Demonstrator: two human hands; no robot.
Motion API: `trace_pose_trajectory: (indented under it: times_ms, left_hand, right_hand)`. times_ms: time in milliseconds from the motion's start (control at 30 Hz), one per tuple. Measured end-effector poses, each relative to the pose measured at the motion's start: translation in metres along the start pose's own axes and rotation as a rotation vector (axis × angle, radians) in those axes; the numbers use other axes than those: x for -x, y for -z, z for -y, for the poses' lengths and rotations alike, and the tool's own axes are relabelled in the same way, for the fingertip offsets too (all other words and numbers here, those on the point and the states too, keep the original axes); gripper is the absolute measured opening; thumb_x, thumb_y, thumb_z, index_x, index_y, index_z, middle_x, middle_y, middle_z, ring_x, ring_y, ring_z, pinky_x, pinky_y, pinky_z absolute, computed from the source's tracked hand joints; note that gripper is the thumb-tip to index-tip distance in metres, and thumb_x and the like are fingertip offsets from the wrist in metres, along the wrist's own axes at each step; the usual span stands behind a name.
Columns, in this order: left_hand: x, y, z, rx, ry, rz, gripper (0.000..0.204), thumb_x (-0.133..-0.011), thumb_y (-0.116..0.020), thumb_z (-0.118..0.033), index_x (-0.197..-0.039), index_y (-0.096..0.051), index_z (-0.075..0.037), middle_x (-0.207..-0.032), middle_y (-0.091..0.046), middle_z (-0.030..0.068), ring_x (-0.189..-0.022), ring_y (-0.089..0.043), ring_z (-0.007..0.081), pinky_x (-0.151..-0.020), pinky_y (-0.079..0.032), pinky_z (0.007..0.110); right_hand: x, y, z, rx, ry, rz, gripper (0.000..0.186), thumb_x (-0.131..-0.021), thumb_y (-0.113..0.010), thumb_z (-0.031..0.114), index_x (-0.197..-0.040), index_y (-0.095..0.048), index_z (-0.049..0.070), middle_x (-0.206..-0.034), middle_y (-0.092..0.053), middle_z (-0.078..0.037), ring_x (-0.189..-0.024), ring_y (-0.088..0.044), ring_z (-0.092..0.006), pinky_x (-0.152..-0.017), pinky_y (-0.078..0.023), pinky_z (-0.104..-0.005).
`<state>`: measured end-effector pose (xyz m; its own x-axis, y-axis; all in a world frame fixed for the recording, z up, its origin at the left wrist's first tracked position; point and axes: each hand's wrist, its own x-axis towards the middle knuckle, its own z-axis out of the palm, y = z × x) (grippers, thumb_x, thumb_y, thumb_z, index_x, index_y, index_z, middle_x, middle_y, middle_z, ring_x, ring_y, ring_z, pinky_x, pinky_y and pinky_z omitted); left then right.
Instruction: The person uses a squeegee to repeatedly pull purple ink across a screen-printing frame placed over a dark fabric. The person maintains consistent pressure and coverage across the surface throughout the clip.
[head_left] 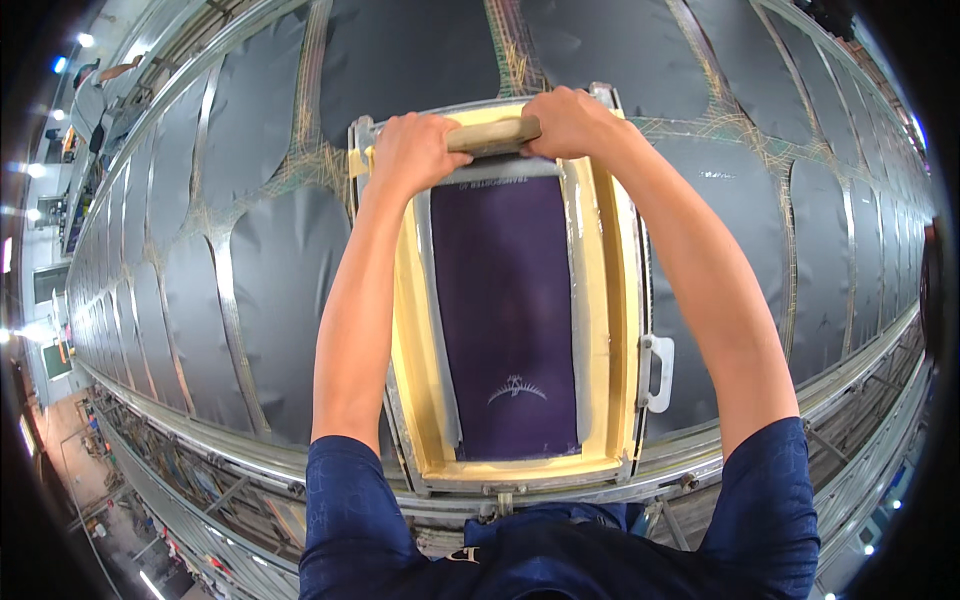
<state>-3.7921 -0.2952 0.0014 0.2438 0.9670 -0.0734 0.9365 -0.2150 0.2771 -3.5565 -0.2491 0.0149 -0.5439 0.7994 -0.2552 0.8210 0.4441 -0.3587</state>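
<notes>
A wooden-handled squeegee [493,135] lies crosswise at the far end of a screen printing frame [408,330]. My left hand [413,150] is wrapped round the squeegee's left end, and my right hand [573,122] grips its right end. Yellow tape lines the frame's inner border. Inside it, the dark purple mesh [505,290] carries a pale arched emblem near me and a line of light lettering at the far end. The squeegee's blade edge is mostly hidden below the handle.
Dark fabric panels [270,280] cover the long table on both sides of the frame. A white handle [657,374] sticks out from the frame's right side. Metal rails [190,420] run along the table's near edge. Another person [92,105] stands at the far left.
</notes>
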Motion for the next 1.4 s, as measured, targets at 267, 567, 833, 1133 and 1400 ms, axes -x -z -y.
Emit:
trace_pose_trajectory:
  times_ms: [267,567,833,1133,1400]
  left_hand:
    - [0.093,-0.013,-0.035,0.084,0.024,0.050,0.016,-0.077,-0.081,-0.030,-0.085,-0.077,-0.017,-0.079,-0.074,0.0100,-0.084,-0.071,0.0325,-0.080,-0.053,0.045]
    - [0.367,-0.076,-0.126,0.087,-0.062,-0.094,0.029,-0.069,-0.079,-0.014,-0.097,-0.077,-0.018,-0.099,-0.074,-0.0026,-0.085,-0.064,0.0213,-0.084,-0.044,0.040]
    - [0.322,-0.053,-0.107,0.075,-0.101,-0.030,0.029,-0.068,-0.082,-0.019,-0.096,-0.076,-0.020,-0.091,-0.073,-0.0026,-0.082,-0.066,0.0202,-0.084,-0.043,0.040]
    - [0.034,0.000,-0.008,-0.113,-0.062,-0.004,0.039,-0.074,-0.086,-0.044,-0.101,-0.077,-0.018,-0.089,-0.075,0.0126,-0.090,-0.072,0.0344,-0.087,-0.054,0.046]
    - [-0.020,0.010,0.005,0.063,0.035,0.068,0.032,-0.073,-0.086,-0.039,-0.097,-0.079,-0.018,-0.082,-0.076,0.0106,-0.085,-0.073,0.0338,-0.079,-0.057,0.046]
  right_hand:
    - [0.075,-0.051,0.025,0.089,0.081,0.001,0.029,-0.077,-0.083,0.032,-0.091,-0.073,0.008,-0.083,-0.072,-0.017,-0.085,-0.071,-0.0381,-0.079,-0.056,-0.0467]
    - [0.323,-0.160,0.110,-0.004,0.224,-0.138,0.029,-0.059,-0.079,0.012,-0.085,-0.067,0.008,-0.085,-0.068,-0.011,-0.092,-0.066,-0.0304,-0.091,-0.048,-0.0417]
    - [0.285,-0.120,0.103,-0.002,0.162,0.072,0.027,-0.065,-0.079,0.013,-0.091,-0.074,0.008,-0.081,-0.071,-0.012,-0.083,-0.069,-0.0318,-0.088,-0.050,-0.0433]
    - [0.019,-0.008,0.008,0.109,0.053,0.077,0.032,-0.074,-0.081,0.031,-0.098,-0.079,0.011,-0.093,-0.077,-0.016,-0.090,-0.074,-0.0343,-0.081,-0.059,-0.0450]
    - [-0.032,0.009,-0.011,-0.089,-0.066,0.147,0.036,-0.072,-0.084,0.033,-0.097,-0.079,0.007,-0.090,-0.077,-0.018,-0.086,-0.075,-0.0330,-0.078,-0.059,-0.0427]
